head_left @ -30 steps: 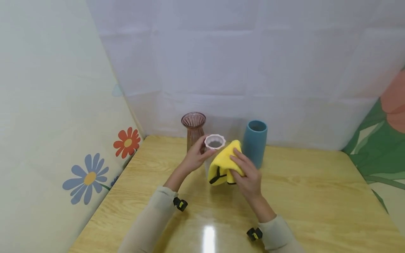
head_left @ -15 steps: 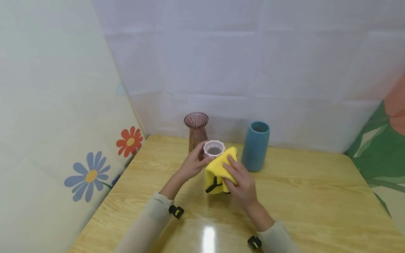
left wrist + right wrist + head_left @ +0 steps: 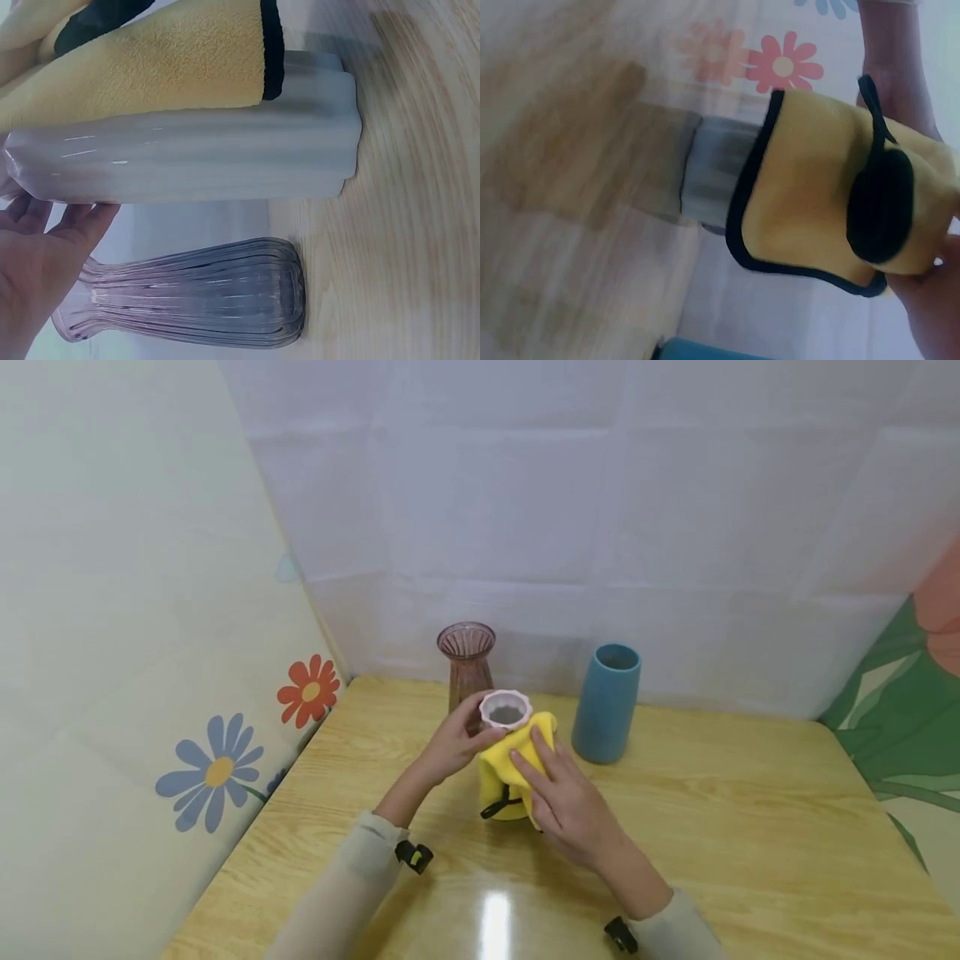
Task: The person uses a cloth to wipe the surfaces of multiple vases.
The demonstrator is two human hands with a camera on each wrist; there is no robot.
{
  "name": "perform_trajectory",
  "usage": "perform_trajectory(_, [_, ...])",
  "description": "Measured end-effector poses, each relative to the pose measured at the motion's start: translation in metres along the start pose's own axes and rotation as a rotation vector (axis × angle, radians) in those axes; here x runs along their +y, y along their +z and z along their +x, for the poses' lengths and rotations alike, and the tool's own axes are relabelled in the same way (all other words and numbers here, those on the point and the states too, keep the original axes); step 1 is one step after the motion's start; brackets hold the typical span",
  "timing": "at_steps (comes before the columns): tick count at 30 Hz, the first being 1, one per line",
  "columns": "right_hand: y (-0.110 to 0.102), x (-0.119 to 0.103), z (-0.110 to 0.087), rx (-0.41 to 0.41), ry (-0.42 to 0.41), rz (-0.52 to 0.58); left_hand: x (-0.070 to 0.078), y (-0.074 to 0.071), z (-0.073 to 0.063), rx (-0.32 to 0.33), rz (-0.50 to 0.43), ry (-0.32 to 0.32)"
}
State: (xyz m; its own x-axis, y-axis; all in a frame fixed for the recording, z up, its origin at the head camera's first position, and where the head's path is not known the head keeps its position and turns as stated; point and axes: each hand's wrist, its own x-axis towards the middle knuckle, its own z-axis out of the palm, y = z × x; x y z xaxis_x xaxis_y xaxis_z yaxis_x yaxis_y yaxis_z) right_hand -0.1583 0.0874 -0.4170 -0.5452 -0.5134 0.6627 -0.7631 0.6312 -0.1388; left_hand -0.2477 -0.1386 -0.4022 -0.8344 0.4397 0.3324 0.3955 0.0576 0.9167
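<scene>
In the head view my left hand (image 3: 456, 745) grips the scalloped neck of a white fluted vase (image 3: 232, 157), thumb on the near side. The vase stands upright, its base on the table in the left wrist view. My right hand (image 3: 576, 806) holds a yellow cloth (image 3: 504, 768) with black edging against the vase's right and near sides. Two of its fingers lie stretched over the cloth just below the rim. In the right wrist view the cloth (image 3: 795, 195) hangs over most of the vase, leaving the lower end (image 3: 716, 169) showing.
A pinkish ribbed glass vase (image 3: 469, 675) stands behind my left hand. To the right rear is a tall blue vase (image 3: 606, 710). Both are on the wood-grain table (image 3: 735, 810), near the white back sheet (image 3: 487, 510). A floral sheet (image 3: 135, 610) borders the left side.
The white vase and both hands have come slightly nearer. My right hand has shifted left with the cloth, which now lies closer round the vase, and its fingers have stretched out more.
</scene>
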Motion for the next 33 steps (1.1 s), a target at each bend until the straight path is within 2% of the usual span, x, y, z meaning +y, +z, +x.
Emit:
perform_trajectory(6, [-0.012,0.002,0.001,-0.189,-0.011,0.027,0.003,-0.002,-0.002,-0.012,-0.030,-0.044])
perform_trajectory(10, [-0.015,0.004,0.002,-0.233,-0.037,0.025,0.003,-0.003,-0.004,-0.013,-0.033,-0.052])
perform_trajectory(13, [-0.011,0.005,0.002,-0.187,-0.043,0.004,0.004,-0.003,-0.005,-0.019,-0.037,-0.066])
perform_trajectory(22, [0.016,-0.002,-0.001,0.064,-0.026,-0.035,0.009,0.001,-0.008,-0.032,-0.059,-0.124])
perform_trajectory(29, [0.022,-0.011,-0.004,0.116,0.007,-0.071,0.010,0.001,-0.008,-0.037,-0.059,-0.128])
perform_trajectory(33, [0.021,-0.013,-0.002,0.131,-0.006,-0.101,0.011,-0.001,-0.007,-0.026,-0.040,-0.132])
